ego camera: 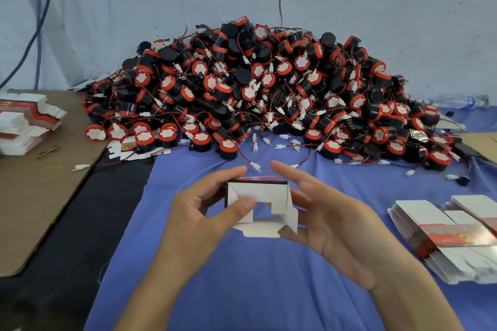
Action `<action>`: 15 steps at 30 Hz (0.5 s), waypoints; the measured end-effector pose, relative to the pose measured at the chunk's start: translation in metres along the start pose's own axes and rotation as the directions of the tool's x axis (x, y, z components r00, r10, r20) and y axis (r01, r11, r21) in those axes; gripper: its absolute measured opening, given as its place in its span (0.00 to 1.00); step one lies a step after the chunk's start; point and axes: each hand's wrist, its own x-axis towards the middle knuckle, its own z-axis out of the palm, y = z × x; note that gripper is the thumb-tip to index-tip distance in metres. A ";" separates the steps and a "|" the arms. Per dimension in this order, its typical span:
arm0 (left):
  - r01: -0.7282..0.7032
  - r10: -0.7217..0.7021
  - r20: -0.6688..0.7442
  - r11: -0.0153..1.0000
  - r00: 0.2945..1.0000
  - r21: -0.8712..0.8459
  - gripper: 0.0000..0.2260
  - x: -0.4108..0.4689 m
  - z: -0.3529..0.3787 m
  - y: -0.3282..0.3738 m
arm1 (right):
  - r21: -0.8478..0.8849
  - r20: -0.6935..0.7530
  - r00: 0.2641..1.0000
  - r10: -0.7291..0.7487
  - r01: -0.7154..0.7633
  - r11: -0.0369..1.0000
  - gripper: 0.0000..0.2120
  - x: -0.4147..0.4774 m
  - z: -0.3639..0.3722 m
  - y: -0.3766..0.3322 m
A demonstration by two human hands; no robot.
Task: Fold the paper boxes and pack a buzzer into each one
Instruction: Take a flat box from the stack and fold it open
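A small white paper box [269, 196], half folded with its end flaps standing open, hangs above the blue cloth [242, 290] between both hands. My left hand [196, 220] grips its left side, thumb pressing a flap inward and index finger along the top. My right hand [330, 220] cups the right side and underside, fingers lightly curved round it. Behind them lies a big heap of black buzzers [255, 94] with red rims, white caps and thin red-black wires.
A stack of flat unfolded boxes [451, 234] lies at the right. Another stack of flat boxes [24, 121] rests on brown cardboard [40, 196] at the left. A plastic bottle [465, 101] lies at the far right. White cloth hangs behind the heap.
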 end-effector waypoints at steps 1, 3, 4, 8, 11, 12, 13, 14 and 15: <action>0.007 -0.007 -0.005 1.000 1.000 -0.015 0.20 0.000 0.000 0.000 | 0.001 0.015 1.000 -0.010 0.010 1.000 0.21 -0.001 -0.003 0.002; 0.017 -0.018 -0.023 0.999 1.000 -0.039 0.20 0.000 0.001 0.001 | -0.096 0.002 0.998 -0.067 0.067 0.993 0.22 0.000 -0.007 0.009; 0.014 -0.015 -0.036 0.999 0.999 -0.044 0.19 0.000 0.002 0.001 | -0.153 -0.017 0.995 -0.102 0.098 0.983 0.21 0.000 -0.007 0.012; -0.048 0.045 -0.083 0.999 0.996 -0.027 0.18 -0.002 0.007 0.001 | -0.276 -0.101 0.964 -0.246 0.210 0.938 0.17 0.006 0.001 0.024; -0.135 0.136 -0.083 0.991 0.987 0.012 0.17 -0.007 0.016 0.002 | -0.514 -0.180 0.878 -0.444 0.301 0.803 0.19 0.011 0.006 0.029; -0.165 0.167 -0.092 0.986 0.982 0.025 0.18 -0.008 0.020 0.001 | -0.560 -0.194 0.848 -0.492 0.316 0.766 0.20 0.012 0.008 0.030; -0.181 0.183 -0.111 0.983 0.977 0.026 0.17 -0.009 0.022 0.001 | -0.574 -0.207 0.827 -0.523 0.330 0.749 0.20 0.012 0.010 0.031; -0.182 0.182 -0.134 0.983 0.974 0.014 0.17 -0.009 0.024 0.000 | -0.574 -0.209 0.811 -0.547 0.351 0.740 0.19 0.011 0.010 0.032; -0.172 0.169 -0.156 0.985 0.973 -0.005 0.16 -0.009 0.025 0.000 | -0.576 -0.202 0.799 -0.567 0.371 0.728 0.16 0.009 0.010 0.032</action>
